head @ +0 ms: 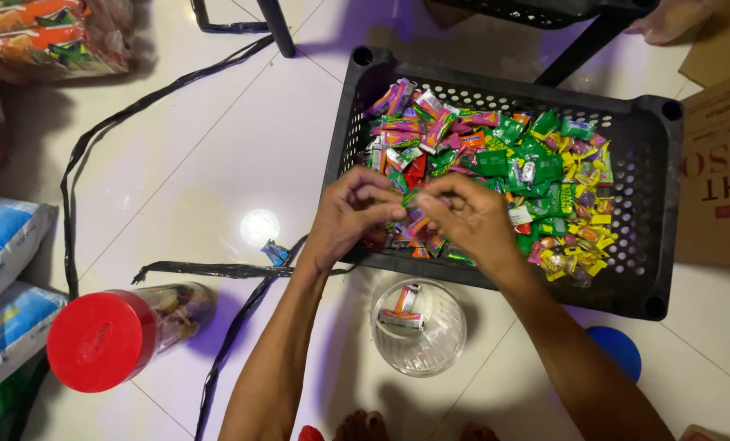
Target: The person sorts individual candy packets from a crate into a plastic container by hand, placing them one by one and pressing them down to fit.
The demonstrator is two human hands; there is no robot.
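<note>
The black basket point(663, 204) is sitting on the white floor point(201, 163), with bare floor lying open to its left. Both hands, left hand point(350, 214) and right hand point(471, 219), are meeting over its near edge, fingers point(385, 211) pinching a small candy point(414, 198) above the clear jar point(418, 327).

Bare white floor point(218, 155) lies open left of the black basket point(664, 245), crossed only by a black strap point(103, 131). Toward the person, the open clear jar point(418, 327), red-lidded jar point(103, 339) and blue lid point(618, 349) crowd the floor. A cardboard box point(720, 171) seems to close off the basket's right side.

Red-lidded clear plastic jar point(124, 333) lying on white tiled floor point(218, 139); black strap point(128, 110); blue-white sacks point(5, 278); brown cardboard box point(720, 163); blue round lid point(618, 349).
</note>
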